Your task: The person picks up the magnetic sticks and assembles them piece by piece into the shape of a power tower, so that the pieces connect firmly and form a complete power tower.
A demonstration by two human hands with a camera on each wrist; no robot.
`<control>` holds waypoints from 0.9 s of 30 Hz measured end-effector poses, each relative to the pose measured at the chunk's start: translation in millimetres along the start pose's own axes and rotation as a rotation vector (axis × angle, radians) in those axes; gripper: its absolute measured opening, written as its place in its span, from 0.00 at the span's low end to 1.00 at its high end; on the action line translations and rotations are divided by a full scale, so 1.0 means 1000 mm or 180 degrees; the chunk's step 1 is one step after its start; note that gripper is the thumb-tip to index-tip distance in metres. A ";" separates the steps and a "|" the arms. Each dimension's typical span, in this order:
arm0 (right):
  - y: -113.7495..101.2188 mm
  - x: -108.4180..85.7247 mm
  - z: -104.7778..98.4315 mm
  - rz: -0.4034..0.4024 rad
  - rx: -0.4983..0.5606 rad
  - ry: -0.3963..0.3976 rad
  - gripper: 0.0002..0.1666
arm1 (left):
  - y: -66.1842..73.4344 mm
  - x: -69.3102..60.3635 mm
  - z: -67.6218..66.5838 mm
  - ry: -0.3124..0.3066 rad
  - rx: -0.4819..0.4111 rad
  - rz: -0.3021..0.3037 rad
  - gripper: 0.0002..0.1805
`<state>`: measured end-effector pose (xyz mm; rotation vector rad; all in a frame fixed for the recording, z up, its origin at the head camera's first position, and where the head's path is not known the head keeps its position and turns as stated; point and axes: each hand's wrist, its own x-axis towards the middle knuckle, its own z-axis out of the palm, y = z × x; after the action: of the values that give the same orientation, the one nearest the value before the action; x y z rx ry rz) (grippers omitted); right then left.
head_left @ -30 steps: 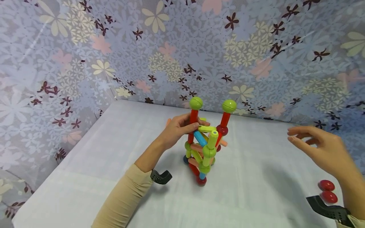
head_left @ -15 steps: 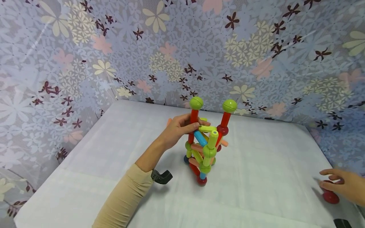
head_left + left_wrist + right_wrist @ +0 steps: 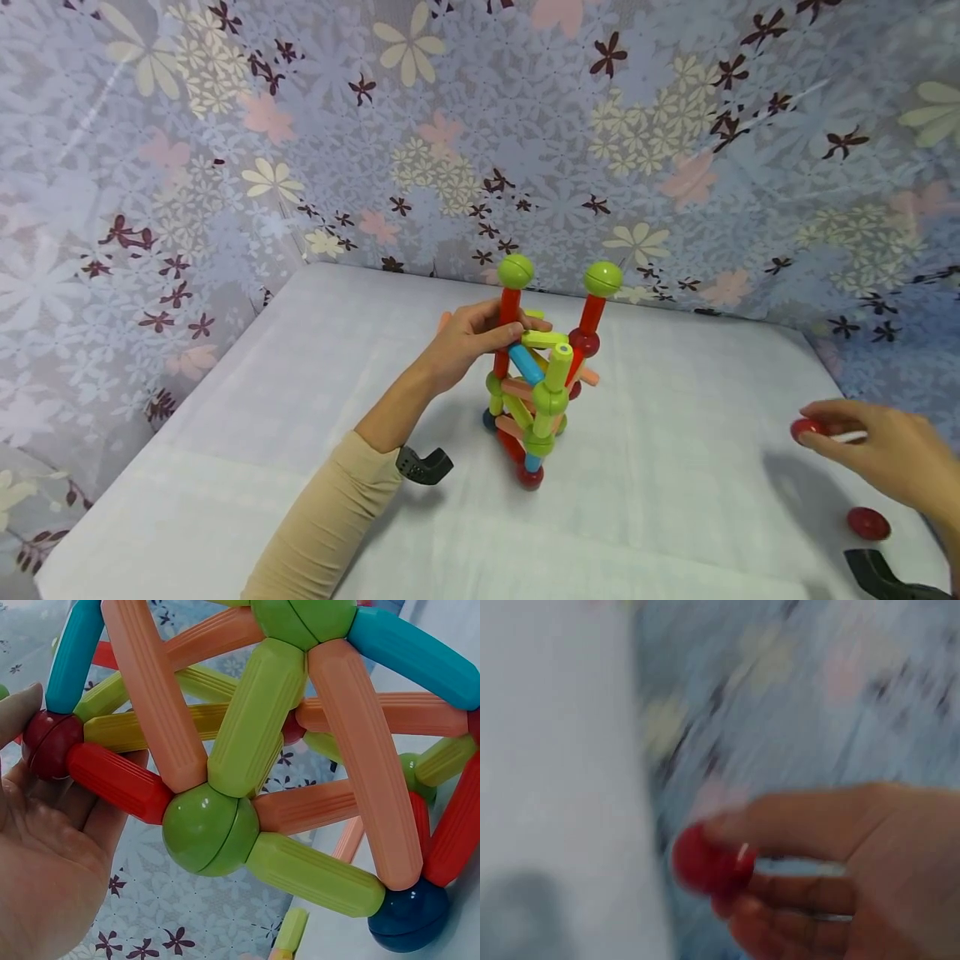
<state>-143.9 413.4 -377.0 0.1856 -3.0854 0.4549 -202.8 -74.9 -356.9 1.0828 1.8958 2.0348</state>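
Observation:
A tall structure of coloured rods and balls (image 3: 550, 398) stands upright mid-table. My left hand (image 3: 468, 337) grips its upper left part, beside a red rod (image 3: 510, 305) topped by a green ball (image 3: 516, 272). The left wrist view shows the thumb and fingers around a dark red ball (image 3: 52, 745) joining several rods. Far right, my right hand (image 3: 892, 450) pinches a red ball (image 3: 804, 430) between thumb and fingers, above the table. The right wrist view is blurred, but this red ball (image 3: 705, 859) shows at the fingertips.
Another red ball (image 3: 868, 523) lies on the white-covered table (image 3: 690, 467) near its right edge, below my right hand. A flowered cloth (image 3: 450, 125) hangs behind the table and at its sides. A black wrist mount (image 3: 424, 466) sits on my left wrist.
My right hand went down and right to the two red balls, took hold of one, and has lifted it back leftward. The left hand and structure have stayed in place.

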 end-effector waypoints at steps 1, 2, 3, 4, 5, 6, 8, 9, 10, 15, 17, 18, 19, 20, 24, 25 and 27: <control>-0.018 -0.001 -0.007 -0.0171 0.0034 0.0214 0.31 | 0.000 0.000 0.000 0.0006 -0.0003 -0.0005 0.19; -0.037 -0.003 -0.013 -0.0359 0.0098 0.0414 0.30 | 0.000 -0.001 0.000 0.0006 -0.0001 -0.0008 0.19; -0.058 -0.005 -0.019 -0.0556 0.0133 0.0597 0.27 | 0.000 -0.001 0.000 0.0005 -0.0005 -0.0011 0.19; -0.079 -0.008 -0.026 -0.0752 0.0171 0.0795 0.25 | 0.000 -0.001 0.000 0.0000 -0.0013 -0.0015 0.19; -0.100 -0.010 -0.033 -0.0967 0.0229 0.0986 0.24 | 0.000 -0.001 0.000 -0.0006 -0.0002 -0.0013 0.19; -0.120 -0.013 -0.039 -0.1196 0.0295 0.1173 0.24 | 0.000 0.000 0.000 -0.0011 0.0007 -0.0012 0.19; -0.160 -0.015 -0.051 -0.1729 0.0488 0.1486 0.27 | 0.000 0.000 0.000 -0.0015 0.0029 -0.0015 0.19; -0.177 -0.015 -0.055 -0.1975 0.0574 0.1608 0.29 | 0.001 0.000 0.000 -0.0012 0.0034 -0.0021 0.19; -0.194 -0.015 -0.059 -0.2206 0.0730 0.1694 0.30 | 0.001 0.000 0.000 -0.0009 0.0047 -0.0024 0.19; -0.255 -0.009 -0.065 -0.2964 0.1302 0.1620 0.21 | 0.002 0.000 -0.001 -0.0016 0.0040 -0.0039 0.19; -0.270 -0.007 -0.061 -0.3103 0.1391 0.1513 0.21 | 0.002 0.000 -0.001 -0.0006 0.0016 -0.0061 0.19; -0.275 -0.006 -0.059 -0.3147 0.1408 0.1462 0.22 | 0.001 -0.001 -0.001 0.0007 0.0002 -0.0080 0.19; -0.279 -0.005 -0.056 -0.3179 0.1426 0.1424 0.24 | 0.001 -0.001 0.000 0.0021 0.0001 -0.0102 0.19; -0.282 -0.005 -0.053 -0.3181 0.1440 0.1396 0.27 | 0.001 -0.002 0.000 0.0034 0.0005 -0.0122 0.19; -0.281 -0.004 -0.044 -0.3145 0.1461 0.1392 0.30 | 0.001 -0.002 0.001 0.0093 0.0047 -0.0173 0.24; -0.281 -0.005 -0.045 -0.3150 0.1476 0.1410 0.28 | 0.000 -0.002 0.000 0.0086 0.0057 -0.0168 0.24; -0.279 -0.007 -0.047 -0.3144 0.1519 0.1450 0.23 | 0.001 -0.002 -0.001 0.0075 0.0102 -0.0136 0.24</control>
<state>-103.4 162.8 -251.9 1.2898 -2.0342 0.9454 -201.5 -76.6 -356.9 1.0208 1.9521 2.0099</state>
